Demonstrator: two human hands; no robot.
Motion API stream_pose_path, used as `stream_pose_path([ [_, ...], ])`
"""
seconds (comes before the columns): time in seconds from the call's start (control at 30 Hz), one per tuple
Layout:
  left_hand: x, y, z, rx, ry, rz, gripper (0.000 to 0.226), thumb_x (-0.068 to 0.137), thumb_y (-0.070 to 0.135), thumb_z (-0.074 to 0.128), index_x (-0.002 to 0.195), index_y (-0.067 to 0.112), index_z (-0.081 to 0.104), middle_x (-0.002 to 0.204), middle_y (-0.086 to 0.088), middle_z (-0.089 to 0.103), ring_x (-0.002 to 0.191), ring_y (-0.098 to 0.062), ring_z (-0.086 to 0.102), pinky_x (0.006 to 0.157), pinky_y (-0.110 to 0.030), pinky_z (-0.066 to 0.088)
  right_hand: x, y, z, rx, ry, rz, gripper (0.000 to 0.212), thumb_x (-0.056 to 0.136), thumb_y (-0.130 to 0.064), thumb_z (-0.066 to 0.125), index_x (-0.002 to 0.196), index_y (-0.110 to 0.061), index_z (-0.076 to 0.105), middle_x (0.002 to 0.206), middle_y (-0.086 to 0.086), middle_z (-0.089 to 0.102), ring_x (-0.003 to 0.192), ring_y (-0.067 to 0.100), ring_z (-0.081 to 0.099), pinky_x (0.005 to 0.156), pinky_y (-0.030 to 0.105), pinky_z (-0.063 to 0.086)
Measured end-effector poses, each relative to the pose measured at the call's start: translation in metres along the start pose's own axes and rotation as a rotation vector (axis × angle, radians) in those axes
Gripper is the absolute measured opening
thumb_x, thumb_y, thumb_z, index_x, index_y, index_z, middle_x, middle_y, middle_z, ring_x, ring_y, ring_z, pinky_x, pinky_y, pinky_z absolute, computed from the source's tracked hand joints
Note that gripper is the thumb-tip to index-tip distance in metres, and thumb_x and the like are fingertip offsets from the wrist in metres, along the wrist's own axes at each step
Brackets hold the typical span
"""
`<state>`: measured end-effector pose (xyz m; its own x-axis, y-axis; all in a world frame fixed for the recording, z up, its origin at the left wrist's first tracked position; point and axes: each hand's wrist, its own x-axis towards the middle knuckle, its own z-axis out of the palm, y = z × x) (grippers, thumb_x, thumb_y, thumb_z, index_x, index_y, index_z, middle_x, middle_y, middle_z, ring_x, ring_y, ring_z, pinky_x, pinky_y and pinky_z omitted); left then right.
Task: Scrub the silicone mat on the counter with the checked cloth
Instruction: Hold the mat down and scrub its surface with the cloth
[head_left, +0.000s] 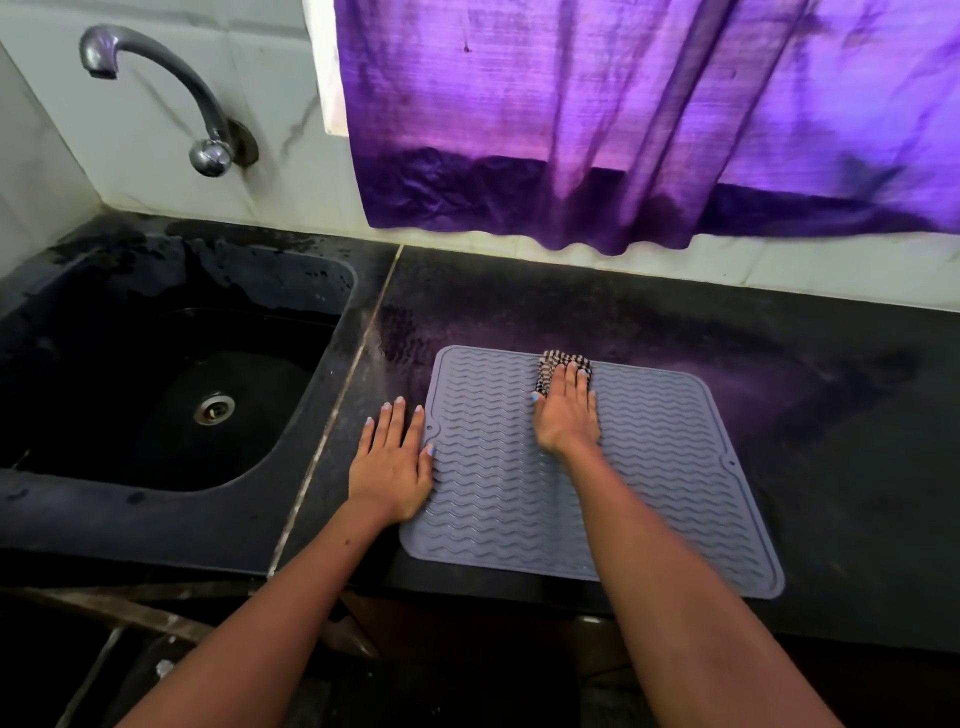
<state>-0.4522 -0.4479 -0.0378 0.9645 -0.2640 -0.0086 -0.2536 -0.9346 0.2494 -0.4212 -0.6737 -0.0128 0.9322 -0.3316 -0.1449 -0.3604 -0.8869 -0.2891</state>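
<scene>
A grey silicone mat (649, 467) with wavy ridges lies flat on the black counter (831, 415). A folded black-and-white checked cloth (558, 362) rests on the mat's far edge, near its middle. My right hand (567, 410) presses flat on the cloth, fingers pointing away from me and covering its near part. My left hand (393, 457) lies flat with fingers spread at the mat's left edge, its thumb side on the mat and the rest on the counter.
A black sink (171, 395) with a metal drain sits to the left, a curved metal tap (156, 93) above it. A purple curtain (623, 130) hangs over the tiled back wall. The counter's front edge runs just below the mat.
</scene>
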Motion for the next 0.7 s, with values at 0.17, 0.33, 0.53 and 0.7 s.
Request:
stream_pose_path([
  [0.17, 0.006, -0.006, -0.012, 0.109, 0.048, 0.067, 0.086, 0.075, 0.049, -0.013, 0.146, 0.016, 0.021, 0.155, -0.011, 0.018, 0.145, -0.023, 0.008, 0.117, -0.038, -0.007, -0.002, -0.004, -0.003, 0.038, -0.013, 0.026, 0.063, 0.1, -0.021, 0.032, 0.15, -0.011, -0.005, 0.158, 0.006, -0.013, 0.146, 0.021, -0.01, 0.121, 0.038, -0.002],
  [0.33, 0.006, -0.014, -0.005, 0.011, 0.031, 0.083, 0.081, 0.077, 0.05, -0.011, 0.148, 0.021, 0.015, 0.157, -0.005, 0.006, 0.145, -0.019, 0.0, 0.117, -0.039, -0.005, 0.007, -0.02, -0.032, 0.246, 0.033, 0.166, 0.042, 0.095, -0.01, 0.042, 0.135, 0.0, 0.04, 0.143, 0.02, 0.041, 0.132, 0.033, 0.039, 0.106, 0.037, 0.034],
  [0.53, 0.007, -0.017, -0.005, -0.003, 0.036, 0.065, 0.079, 0.077, 0.049, -0.013, 0.148, 0.025, 0.012, 0.158, 0.0, 0.003, 0.145, -0.014, -0.003, 0.116, -0.035, -0.008, -0.013, -0.066, -0.029, 0.465, 0.158, 0.155, 0.047, 0.097, -0.01, 0.042, 0.143, -0.007, 0.032, 0.138, 0.016, 0.046, 0.129, 0.031, 0.042, 0.106, 0.035, 0.034],
  [0.7, 0.007, -0.015, -0.007, -0.031, 0.049, 0.063, 0.079, 0.077, 0.048, -0.011, 0.148, 0.024, 0.016, 0.158, -0.001, 0.006, 0.145, -0.015, 0.0, 0.117, -0.036, -0.006, -0.026, -0.074, 0.023, 0.113, 0.027, -0.026, 0.062, 0.1, -0.032, 0.027, 0.15, -0.007, -0.001, 0.159, 0.009, -0.008, 0.147, 0.022, -0.008, 0.121, 0.037, 0.0],
])
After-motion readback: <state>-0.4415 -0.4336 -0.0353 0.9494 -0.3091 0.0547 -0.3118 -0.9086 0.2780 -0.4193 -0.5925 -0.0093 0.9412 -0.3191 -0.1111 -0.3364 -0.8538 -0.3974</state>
